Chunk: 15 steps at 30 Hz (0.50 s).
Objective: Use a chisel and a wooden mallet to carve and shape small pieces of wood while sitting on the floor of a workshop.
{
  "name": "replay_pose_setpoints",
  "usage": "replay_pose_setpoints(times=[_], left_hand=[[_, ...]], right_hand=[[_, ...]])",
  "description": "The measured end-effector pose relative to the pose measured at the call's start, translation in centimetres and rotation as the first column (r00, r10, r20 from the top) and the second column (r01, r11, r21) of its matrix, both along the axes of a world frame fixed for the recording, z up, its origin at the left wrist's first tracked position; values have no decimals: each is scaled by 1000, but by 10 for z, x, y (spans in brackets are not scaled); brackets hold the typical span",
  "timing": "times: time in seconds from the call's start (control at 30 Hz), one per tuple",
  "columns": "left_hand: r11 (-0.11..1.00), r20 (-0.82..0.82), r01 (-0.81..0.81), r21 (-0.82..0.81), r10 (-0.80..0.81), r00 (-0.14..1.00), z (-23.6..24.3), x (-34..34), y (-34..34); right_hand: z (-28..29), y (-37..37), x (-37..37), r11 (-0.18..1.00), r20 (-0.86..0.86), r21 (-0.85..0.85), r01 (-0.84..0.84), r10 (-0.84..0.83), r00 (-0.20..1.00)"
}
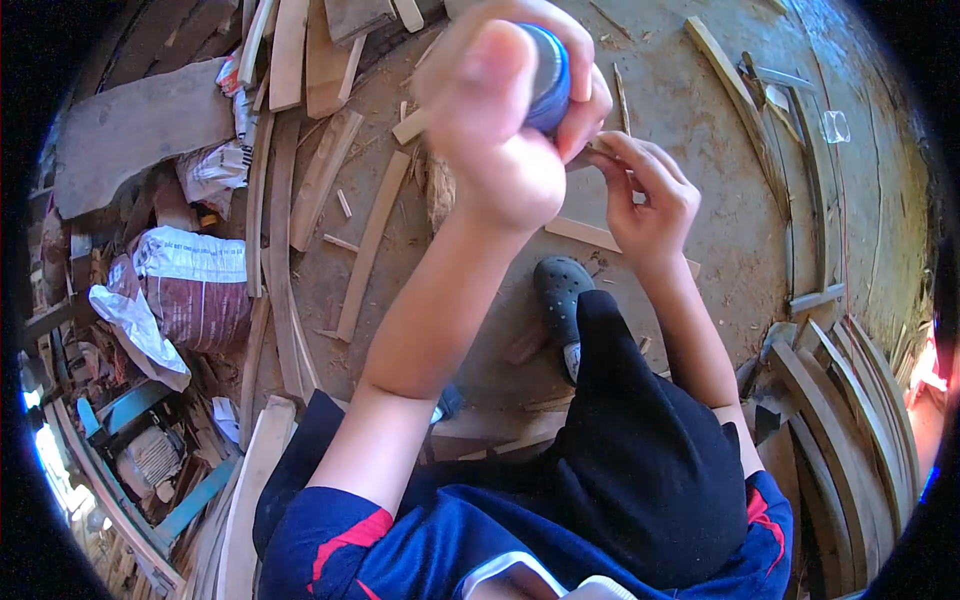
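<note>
Raised close to the camera, my left hand [490, 130] is wrapped round a blue cylinder with a silvery band [549, 85]. Only part of the cylinder shows past the fingers, so its kind is unclear. Just right of it and a little lower, my right hand [655, 195] has its thumb and fingertips pinched together. Whatever sits in that pinch is too small and too hidden to name. The two hands are close to each other above the floor.
Wooden boards [375, 245] and offcuts litter the floor to the left and ahead. A brown and white sack [200, 285] lies at left, near a teal metal frame [190, 505]. Curved wooden pieces [835, 460] stack at right. My foot wears a dark clog [563, 300].
</note>
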<state>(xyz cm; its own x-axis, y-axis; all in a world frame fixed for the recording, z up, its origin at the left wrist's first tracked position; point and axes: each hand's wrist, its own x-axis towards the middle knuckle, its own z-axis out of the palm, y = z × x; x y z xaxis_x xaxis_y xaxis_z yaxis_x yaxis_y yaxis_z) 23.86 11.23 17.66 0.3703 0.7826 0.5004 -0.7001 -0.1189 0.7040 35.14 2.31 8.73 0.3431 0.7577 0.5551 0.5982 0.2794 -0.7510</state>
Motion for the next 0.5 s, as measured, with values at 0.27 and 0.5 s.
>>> replay_pose_setpoints(times=[0.27,0.5], left_hand=[[999,-79,-52,10,52,996,-17,9,2],[992,-144,-112,54,119,982,7,7,-3]], right_hand=[[0,6,1,998,-20,-60,5,-6,1000],[10,4,-6,1000,5,19,-17,17,1000]])
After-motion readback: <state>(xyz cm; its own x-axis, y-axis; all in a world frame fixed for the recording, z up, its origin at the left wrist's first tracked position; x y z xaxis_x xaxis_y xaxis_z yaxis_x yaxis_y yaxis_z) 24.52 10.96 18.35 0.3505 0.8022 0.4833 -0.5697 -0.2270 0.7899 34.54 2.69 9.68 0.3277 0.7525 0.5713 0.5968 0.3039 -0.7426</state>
